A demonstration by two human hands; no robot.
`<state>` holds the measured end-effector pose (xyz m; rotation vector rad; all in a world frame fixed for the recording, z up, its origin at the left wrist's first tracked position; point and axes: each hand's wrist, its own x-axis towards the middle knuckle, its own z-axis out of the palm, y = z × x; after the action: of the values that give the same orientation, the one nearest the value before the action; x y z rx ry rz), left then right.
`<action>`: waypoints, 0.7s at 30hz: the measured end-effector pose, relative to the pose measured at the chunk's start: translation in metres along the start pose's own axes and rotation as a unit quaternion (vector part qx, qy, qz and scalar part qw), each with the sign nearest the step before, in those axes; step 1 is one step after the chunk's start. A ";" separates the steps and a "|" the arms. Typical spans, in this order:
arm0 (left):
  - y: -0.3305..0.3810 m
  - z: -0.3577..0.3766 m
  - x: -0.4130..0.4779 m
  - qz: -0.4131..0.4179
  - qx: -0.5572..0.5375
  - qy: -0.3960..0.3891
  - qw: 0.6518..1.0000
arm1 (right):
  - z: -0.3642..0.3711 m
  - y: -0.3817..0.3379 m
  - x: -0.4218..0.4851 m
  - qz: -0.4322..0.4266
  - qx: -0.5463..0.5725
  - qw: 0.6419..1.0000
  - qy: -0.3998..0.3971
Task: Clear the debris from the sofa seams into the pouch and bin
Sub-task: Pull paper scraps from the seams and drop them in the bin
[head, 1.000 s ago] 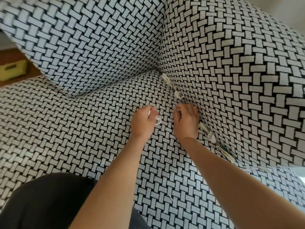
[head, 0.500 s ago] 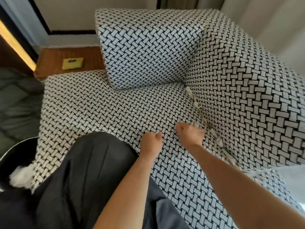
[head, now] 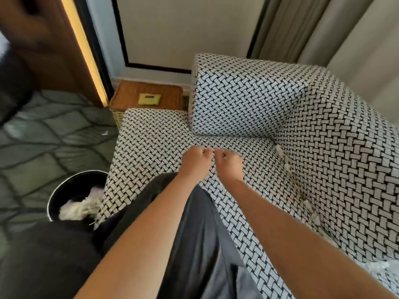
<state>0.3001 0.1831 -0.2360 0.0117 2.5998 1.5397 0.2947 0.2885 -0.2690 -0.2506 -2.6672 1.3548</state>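
We hold our left hand (head: 195,160) and right hand (head: 229,164) as tight fists, nearly touching, over the black-and-white woven sofa seat (head: 151,145) — whether they hold anything we cannot tell. Pale scraps of debris (head: 289,169) line the right seam; the round black bin (head: 73,186) stands left, the flat yellow pouch (head: 149,98) beyond.

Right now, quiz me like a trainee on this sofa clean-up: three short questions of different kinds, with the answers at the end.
1. True or false: the bin holds white debris.
2. The yellow pouch lies on: A the sofa seat, B the wicker table, C the floor.
3. Fill in: leftover scraps line the seam on the person's ____ side.
Key: 1 true; 2 B; 3 right.
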 end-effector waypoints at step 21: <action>-0.222 -0.223 -0.008 -0.254 -0.109 0.247 0.929 | 0.267 -0.159 -0.022 0.259 0.305 0.905 -0.146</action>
<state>0.2961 -0.1187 -0.3232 -1.1088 2.4229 1.7638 0.2496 -0.0185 -0.2982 -0.7640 -2.2887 2.4782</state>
